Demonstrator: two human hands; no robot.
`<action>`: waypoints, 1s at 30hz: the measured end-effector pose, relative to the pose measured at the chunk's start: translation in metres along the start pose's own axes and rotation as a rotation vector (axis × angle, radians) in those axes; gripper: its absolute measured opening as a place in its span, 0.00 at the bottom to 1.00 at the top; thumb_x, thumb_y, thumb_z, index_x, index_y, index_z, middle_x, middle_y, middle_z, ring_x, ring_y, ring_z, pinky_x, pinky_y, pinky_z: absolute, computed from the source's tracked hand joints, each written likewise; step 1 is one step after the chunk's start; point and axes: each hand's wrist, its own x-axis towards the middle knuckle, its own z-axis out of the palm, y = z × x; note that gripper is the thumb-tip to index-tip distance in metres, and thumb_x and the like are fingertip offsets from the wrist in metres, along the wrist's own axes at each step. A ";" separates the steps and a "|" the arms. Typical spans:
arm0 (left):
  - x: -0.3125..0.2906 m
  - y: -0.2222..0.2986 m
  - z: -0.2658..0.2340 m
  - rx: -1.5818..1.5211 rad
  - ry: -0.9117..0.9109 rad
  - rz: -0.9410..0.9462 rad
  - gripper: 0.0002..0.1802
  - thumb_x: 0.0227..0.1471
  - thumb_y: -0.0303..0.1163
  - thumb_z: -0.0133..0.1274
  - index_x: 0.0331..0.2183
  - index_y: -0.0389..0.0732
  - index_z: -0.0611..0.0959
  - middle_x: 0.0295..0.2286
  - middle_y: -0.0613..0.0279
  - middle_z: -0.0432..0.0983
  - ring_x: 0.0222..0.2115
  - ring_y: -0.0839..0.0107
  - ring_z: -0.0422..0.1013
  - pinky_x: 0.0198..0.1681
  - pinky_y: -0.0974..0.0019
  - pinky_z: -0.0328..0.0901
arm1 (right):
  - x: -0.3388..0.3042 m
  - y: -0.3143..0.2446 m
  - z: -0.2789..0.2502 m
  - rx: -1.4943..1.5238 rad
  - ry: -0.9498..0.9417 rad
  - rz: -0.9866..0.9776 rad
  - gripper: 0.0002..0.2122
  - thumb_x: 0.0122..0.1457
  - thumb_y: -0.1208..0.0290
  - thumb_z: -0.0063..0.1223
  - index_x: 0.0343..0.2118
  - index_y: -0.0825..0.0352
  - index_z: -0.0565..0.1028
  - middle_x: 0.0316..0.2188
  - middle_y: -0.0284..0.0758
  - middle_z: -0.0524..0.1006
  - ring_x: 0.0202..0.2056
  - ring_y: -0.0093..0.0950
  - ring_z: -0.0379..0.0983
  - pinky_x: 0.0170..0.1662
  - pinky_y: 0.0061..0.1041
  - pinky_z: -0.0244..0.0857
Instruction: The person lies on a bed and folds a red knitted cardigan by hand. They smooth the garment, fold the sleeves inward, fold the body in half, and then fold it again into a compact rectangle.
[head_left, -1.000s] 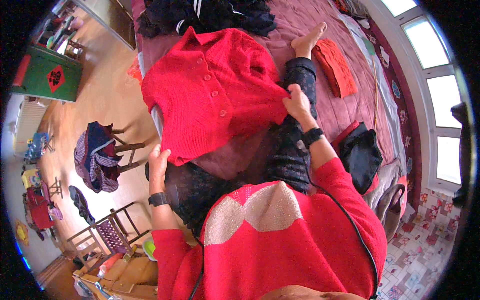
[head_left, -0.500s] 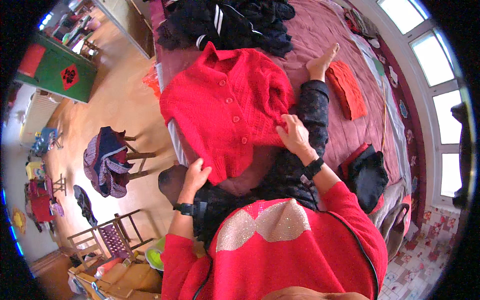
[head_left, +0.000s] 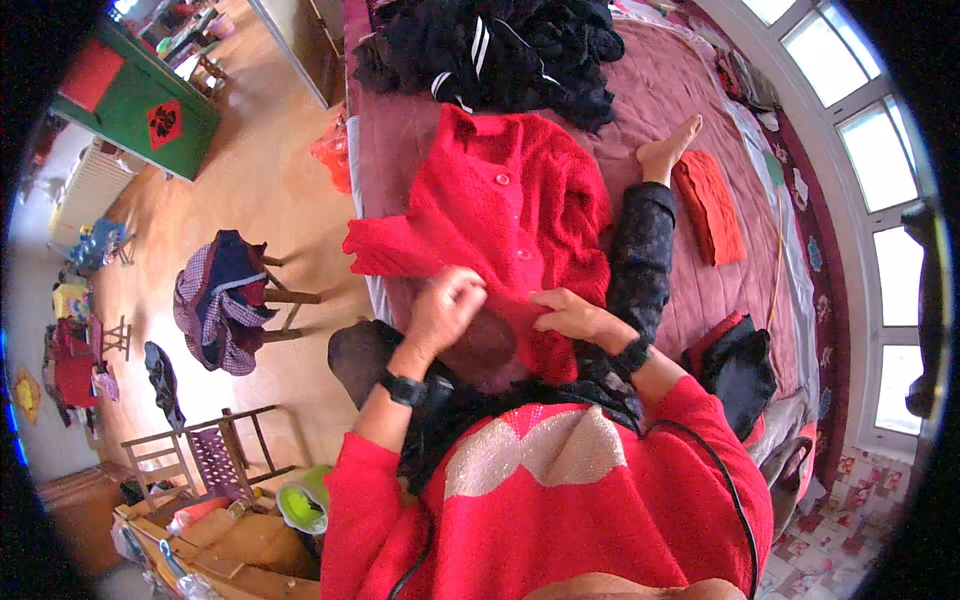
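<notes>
A red knitted cardigan (head_left: 490,220) with a buttoned front lies spread on the bed before me, one sleeve stretched out to the left. My right hand (head_left: 580,318) grips its front edge near the lower end, thumb and fingers closed on the knit. At the cardigan's lower left edge is my left hand (head_left: 447,310), fingers curled in and closed at the fabric; its fingertips are slightly blurred. Part of the garment hangs down between the hands toward my lap.
A heap of black clothes (head_left: 500,50) lies at the bed's far end. Folded orange cloth (head_left: 710,207) rests right of my outstretched leg (head_left: 643,240); a black and red garment (head_left: 735,370) lies nearer. On the left stand a stool with clothes (head_left: 222,305) and a wooden chair (head_left: 215,455).
Both hands have come closer together, the left moving right and up off the cardigan's left side. The cardigan has shifted right, its left part now spread sideways as a sleeve. The view has shifted slightly.
</notes>
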 end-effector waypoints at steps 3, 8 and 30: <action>0.030 -0.037 -0.034 0.511 0.403 0.054 0.30 0.43 0.31 0.60 0.50 0.39 0.71 0.50 0.49 0.69 0.53 0.51 0.65 0.54 0.52 0.61 | -0.041 0.001 -0.018 -0.065 -0.005 0.043 0.23 0.50 0.73 0.55 0.52 0.71 0.72 0.33 0.34 0.79 0.34 0.22 0.72 0.38 0.25 0.68; 0.052 -0.085 -0.037 0.729 0.188 -0.093 0.25 0.40 0.32 0.59 0.45 0.39 0.76 0.46 0.49 0.72 0.53 0.45 0.63 0.56 0.50 0.61 | -0.060 0.016 -0.031 0.104 0.095 0.124 0.22 0.51 0.73 0.55 0.51 0.70 0.73 0.30 0.34 0.77 0.32 0.19 0.71 0.35 0.22 0.67; 0.010 0.067 0.024 -0.113 -0.443 0.006 0.09 0.56 0.32 0.53 0.34 0.36 0.83 0.26 0.64 0.79 0.31 0.76 0.74 0.37 0.67 0.69 | -0.002 0.011 0.027 0.062 0.074 -0.076 0.14 0.48 0.78 0.50 0.40 0.69 0.74 0.31 0.45 0.78 0.35 0.32 0.76 0.41 0.34 0.69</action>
